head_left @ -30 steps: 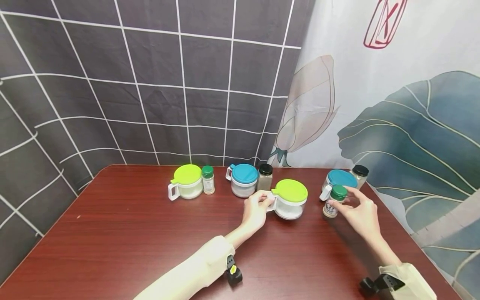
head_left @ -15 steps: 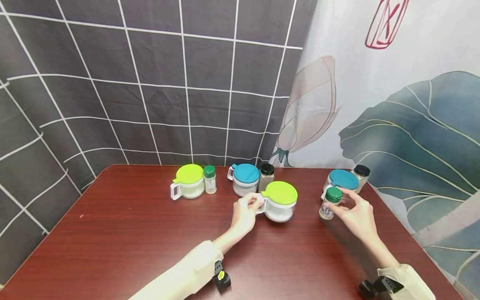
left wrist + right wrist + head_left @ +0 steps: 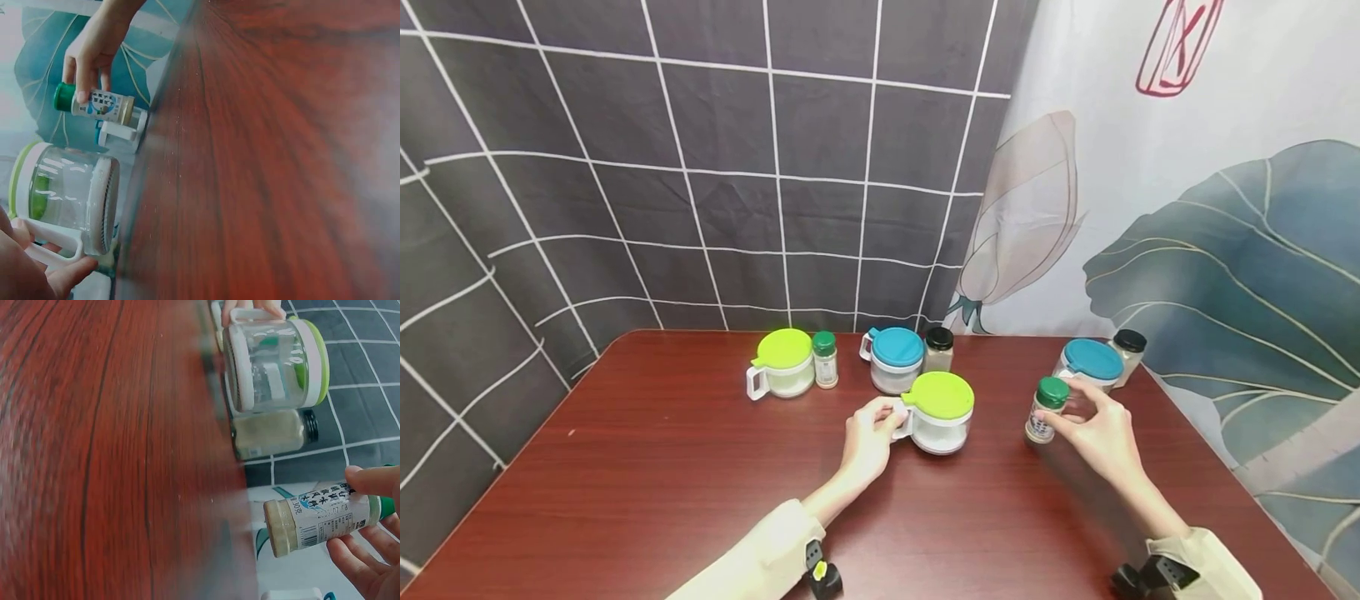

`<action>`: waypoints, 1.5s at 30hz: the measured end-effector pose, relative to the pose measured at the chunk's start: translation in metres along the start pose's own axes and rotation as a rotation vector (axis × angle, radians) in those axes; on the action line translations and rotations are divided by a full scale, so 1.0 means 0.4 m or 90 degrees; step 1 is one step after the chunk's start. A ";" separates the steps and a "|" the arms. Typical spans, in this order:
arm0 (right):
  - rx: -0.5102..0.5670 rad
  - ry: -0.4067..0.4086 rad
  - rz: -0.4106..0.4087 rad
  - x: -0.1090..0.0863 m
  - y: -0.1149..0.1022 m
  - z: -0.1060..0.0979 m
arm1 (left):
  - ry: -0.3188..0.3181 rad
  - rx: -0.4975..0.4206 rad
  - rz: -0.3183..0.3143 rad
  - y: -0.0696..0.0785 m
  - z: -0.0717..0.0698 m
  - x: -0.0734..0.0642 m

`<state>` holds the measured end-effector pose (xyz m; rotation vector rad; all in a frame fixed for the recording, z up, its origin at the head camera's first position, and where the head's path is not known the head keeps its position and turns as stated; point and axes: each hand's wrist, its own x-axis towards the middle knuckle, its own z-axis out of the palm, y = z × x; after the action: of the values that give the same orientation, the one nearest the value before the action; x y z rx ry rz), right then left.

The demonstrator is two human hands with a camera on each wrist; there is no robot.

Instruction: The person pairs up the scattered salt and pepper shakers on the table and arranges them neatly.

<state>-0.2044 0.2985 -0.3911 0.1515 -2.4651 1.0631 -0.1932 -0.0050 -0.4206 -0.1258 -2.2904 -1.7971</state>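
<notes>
My left hand (image 3: 868, 446) grips the white handle of a clear seasoning jar (image 3: 938, 425) with a lime-green lid, upright near the middle of the table. To its right, my right hand (image 3: 1101, 429) pinches a small spice bottle (image 3: 1040, 427) between thumb and fingers, just under its green cap. The right wrist view shows this labelled bottle (image 3: 328, 515), its base seemingly a little off the tabletop. Inside the clear jar (image 3: 65, 187), something green shows through the glass in the left wrist view. Whether the jar touches the table is hard to tell.
Along the back of the brown table (image 3: 647, 467) stand another green-lidded jar (image 3: 790, 379), a green-capped bottle (image 3: 826, 368), a blue-lidded jar (image 3: 895, 375) and a black-capped bottle (image 3: 937, 357). A second blue-lidded jar (image 3: 1092, 358) and black-capped bottle (image 3: 1127, 354) are at the right.
My left hand has brought the green-lidded jar leftward and slightly nearer. My right hand has shifted the spice bottle a little to the left, away from the blue-lidded jar.
</notes>
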 end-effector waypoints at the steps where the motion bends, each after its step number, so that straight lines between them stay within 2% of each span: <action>1: 0.006 -0.002 -0.002 0.001 -0.003 0.004 | 0.000 -0.004 -0.001 0.000 -0.005 -0.001; 11: 0.056 -0.028 -0.045 0.004 -0.026 0.047 | 0.005 -0.028 -0.023 -0.015 -0.049 -0.010; 14: 0.058 -0.036 -0.045 0.001 -0.035 0.056 | 0.005 -0.025 -0.033 -0.015 -0.063 -0.017; 26: 0.087 -0.078 -0.042 -0.007 -0.073 0.093 | 0.008 -0.012 -0.032 -0.015 -0.123 -0.032; 34: 0.105 -0.089 -0.066 -0.006 -0.093 0.121 | 0.018 0.003 -0.048 -0.014 -0.161 -0.043; 42: 0.129 -0.105 -0.063 -0.001 -0.112 0.149 | 0.019 -0.019 -0.058 -0.015 -0.192 -0.055; 45: 0.130 -0.114 -0.063 0.001 -0.121 0.158 | 0.022 -0.009 -0.056 -0.016 -0.204 -0.057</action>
<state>-0.2142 0.2197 -0.3971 0.4452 -2.4690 1.3058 -0.1624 -0.0837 -0.4136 0.0043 -2.2926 -1.8427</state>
